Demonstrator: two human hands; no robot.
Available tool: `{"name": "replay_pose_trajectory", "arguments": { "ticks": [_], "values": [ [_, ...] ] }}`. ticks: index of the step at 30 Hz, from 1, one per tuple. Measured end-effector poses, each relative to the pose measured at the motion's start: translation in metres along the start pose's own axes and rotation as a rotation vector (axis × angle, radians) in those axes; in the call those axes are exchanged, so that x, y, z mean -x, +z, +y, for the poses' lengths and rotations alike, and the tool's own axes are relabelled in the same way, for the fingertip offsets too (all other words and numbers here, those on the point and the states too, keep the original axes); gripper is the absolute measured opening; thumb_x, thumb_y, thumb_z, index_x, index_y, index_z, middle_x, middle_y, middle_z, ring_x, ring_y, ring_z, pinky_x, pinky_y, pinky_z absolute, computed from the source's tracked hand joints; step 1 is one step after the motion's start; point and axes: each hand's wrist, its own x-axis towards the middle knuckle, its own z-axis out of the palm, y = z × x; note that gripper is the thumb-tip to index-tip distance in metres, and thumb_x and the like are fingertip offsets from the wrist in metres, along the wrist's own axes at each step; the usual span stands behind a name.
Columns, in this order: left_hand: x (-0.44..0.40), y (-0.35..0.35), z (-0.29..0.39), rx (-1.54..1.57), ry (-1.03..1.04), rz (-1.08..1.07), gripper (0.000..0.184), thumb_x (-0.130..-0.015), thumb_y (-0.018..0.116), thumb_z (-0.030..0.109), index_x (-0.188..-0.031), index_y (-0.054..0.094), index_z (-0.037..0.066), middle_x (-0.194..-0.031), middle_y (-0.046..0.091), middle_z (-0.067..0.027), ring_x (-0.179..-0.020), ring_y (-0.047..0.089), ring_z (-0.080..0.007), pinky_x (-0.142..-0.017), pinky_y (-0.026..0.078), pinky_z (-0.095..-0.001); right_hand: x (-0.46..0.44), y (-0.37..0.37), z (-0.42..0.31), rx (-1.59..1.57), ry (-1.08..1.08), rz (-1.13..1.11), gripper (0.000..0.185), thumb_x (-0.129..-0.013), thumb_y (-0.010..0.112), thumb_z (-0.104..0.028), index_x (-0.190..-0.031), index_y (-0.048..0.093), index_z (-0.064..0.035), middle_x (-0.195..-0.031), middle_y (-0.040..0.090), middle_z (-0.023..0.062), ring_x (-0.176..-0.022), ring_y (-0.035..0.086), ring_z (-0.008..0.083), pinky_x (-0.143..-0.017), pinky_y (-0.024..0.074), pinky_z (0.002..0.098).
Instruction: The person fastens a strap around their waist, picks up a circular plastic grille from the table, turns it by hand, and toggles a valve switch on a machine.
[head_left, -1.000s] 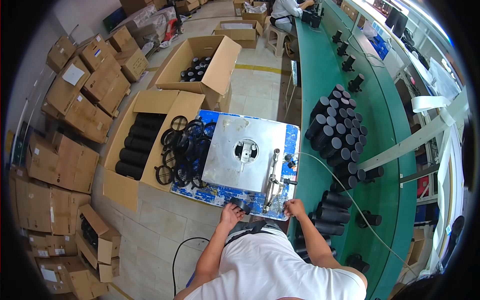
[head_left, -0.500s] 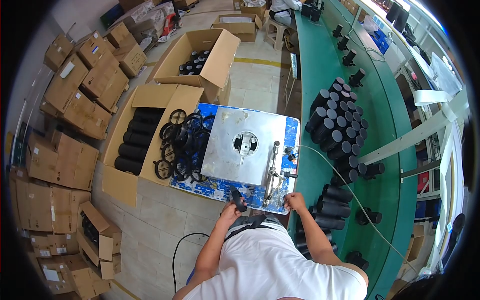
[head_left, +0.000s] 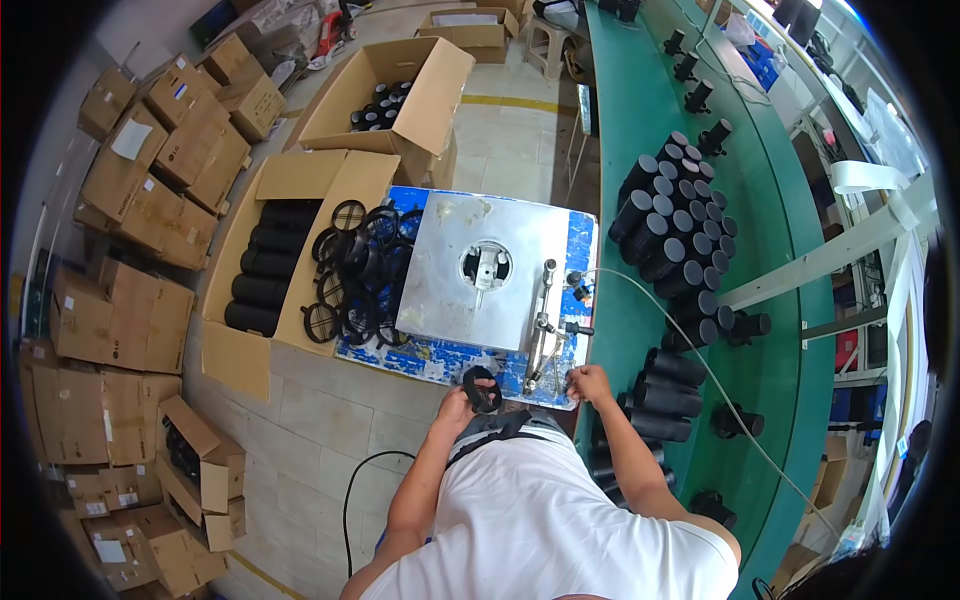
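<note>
My left hand (head_left: 458, 404) is closed on a black ring (head_left: 482, 390), held just off the front edge of the blue worktable (head_left: 400, 362). At the table's front right corner, my right hand (head_left: 588, 384) has its fingers pressed together; what is between them, if anything, is too small to make out. Left of it stands a metal clamp fixture (head_left: 543, 330) with a black knob. A square metal plate (head_left: 470, 310) with a round opening lies on the table. Several black rings (head_left: 350, 262) are heaped at its left.
An open carton (head_left: 235, 362) of black cylinders stands left of the table, another carton (head_left: 430, 110) behind it. On the green bench (head_left: 640, 110) at right stand many black cylinders (head_left: 672, 250). A thin hose (head_left: 690, 370) crosses the bench. Stacked boxes (head_left: 130, 320) line the far left.
The black ring in my left hand has turned so that its opening now shows. My right hand has stayed by the table's corner. The whole view has shifted slightly.
</note>
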Motion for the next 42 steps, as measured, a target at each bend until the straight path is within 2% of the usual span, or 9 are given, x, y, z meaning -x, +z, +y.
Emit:
{"name": "replay_pose_trajectory", "arguments": {
  "ticks": [6, 9, 12, 15, 21, 28, 33, 39, 42],
  "values": [
    [0.004, 0.005, 0.003, 0.096, -0.044, -0.019, 0.04, -0.079, 0.053, -0.001, -0.119, 0.059, 0.0, -0.114, 0.065, -0.0149, -0.098, 0.066, -0.026, -0.089, 0.053, -0.0359, 0.0, 0.0, 0.0, -0.012, 0.014, -0.01, 0.021, -0.086, 0.055, -0.019, -0.08, 0.067, -0.0029, -0.061, 0.066, 0.0095, -0.043, 0.058, 0.0124, -0.038, 0.0397, 0.0249],
    [0.004, 0.008, 0.0, 0.027, -0.032, 0.055, 0.045, -0.079, 0.056, -0.001, -0.124, 0.056, 0.003, -0.113, 0.066, -0.0118, -0.089, 0.065, -0.0199, -0.078, 0.053, -0.0308, 0.0, 0.0, 0.0, -0.006, 0.017, -0.007, 0.021, -0.087, 0.055, -0.019, -0.08, 0.067, -0.0029, -0.061, 0.066, 0.0094, -0.043, 0.059, 0.0123, -0.038, 0.0397, 0.0249],
    [0.004, 0.003, 0.002, -0.059, -0.017, -0.015, 0.045, -0.08, 0.06, 0.001, -0.125, 0.056, 0.005, -0.11, 0.068, -0.0092, -0.076, 0.061, -0.0127, -0.063, 0.046, -0.025, 0.0, -0.001, -0.001, -0.012, 0.022, -0.014, 0.021, -0.087, 0.054, -0.019, -0.08, 0.067, -0.0029, -0.061, 0.066, 0.0092, -0.043, 0.059, 0.0125, -0.037, 0.0393, 0.0251],
    [0.004, 0.002, 0.0, -0.068, -0.055, 0.026, 0.044, -0.081, 0.062, 0.003, -0.124, 0.056, 0.005, -0.109, 0.068, -0.0086, -0.068, 0.054, -0.0098, -0.056, 0.038, -0.0225, -0.001, -0.001, -0.001, -0.006, 0.029, -0.018, 0.021, -0.087, 0.054, -0.018, -0.08, 0.067, -0.003, -0.061, 0.067, 0.0093, -0.043, 0.059, 0.0124, -0.037, 0.0391, 0.0251],
    [-0.001, 0.001, -0.003, -0.001, -0.079, 0.018, 0.041, -0.083, 0.063, 0.005, -0.123, 0.058, 0.008, -0.108, 0.069, -0.0091, -0.069, 0.057, -0.0088, -0.057, 0.038, -0.0216, -0.002, -0.001, 0.0, 0.004, 0.028, -0.022, 0.021, -0.087, 0.054, -0.018, -0.08, 0.067, -0.0031, -0.061, 0.067, 0.0092, -0.043, 0.059, 0.0122, -0.037, 0.0385, 0.0251],
    [0.004, 0.007, 0.0, -0.044, -0.064, 0.015, 0.028, -0.091, 0.061, 0.023, -0.114, 0.062, 0.008, -0.095, 0.069, -0.0062, -0.071, 0.059, -0.0107, -0.061, 0.041, -0.0238, -0.004, -0.003, 0.0, 0.019, 0.042, -0.033, 0.022, -0.087, 0.056, -0.02, -0.083, 0.068, -0.0021, -0.063, 0.067, 0.0094, -0.046, 0.062, 0.0134, -0.039, 0.0427, 0.0265],
    [0.004, 0.006, 0.0, -0.134, -0.134, 0.05, 0.044, -0.09, 0.06, 0.05, -0.103, 0.065, 0.008, -0.074, 0.063, -0.0009, -0.057, 0.046, -0.0081, -0.054, 0.035, -0.0236, -0.001, -0.003, -0.003, 0.035, 0.045, -0.024, 0.022, -0.087, 0.056, -0.02, -0.082, 0.068, -0.0023, -0.063, 0.067, 0.0092, -0.046, 0.061, 0.0132, -0.039, 0.0424, 0.0264],
    [0.002, 0.002, -0.004, -0.158, -0.158, 0.198, 0.051, -0.087, 0.056, 0.061, -0.089, 0.065, 0.01, -0.073, 0.063, -0.0011, -0.057, 0.049, -0.0113, -0.054, 0.036, -0.0269, 0.0, -0.003, -0.004, 0.034, 0.046, -0.021, 0.022, -0.087, 0.056, -0.02, -0.081, 0.068, -0.0026, -0.062, 0.067, 0.009, -0.045, 0.061, 0.0129, -0.039, 0.0427, 0.0262],
    [0.007, 0.005, -0.001, -0.172, -0.175, 0.188, 0.051, -0.088, 0.056, 0.061, -0.085, 0.065, 0.011, -0.074, 0.064, -0.0014, -0.059, 0.05, -0.0132, -0.056, 0.038, -0.028, 0.0, -0.001, -0.003, 0.024, 0.033, -0.009, 0.021, -0.087, 0.055, -0.02, -0.079, 0.068, -0.0046, -0.061, 0.066, 0.0078, -0.044, 0.059, 0.0118, -0.038, 0.0376, 0.0248]
  ]
}}
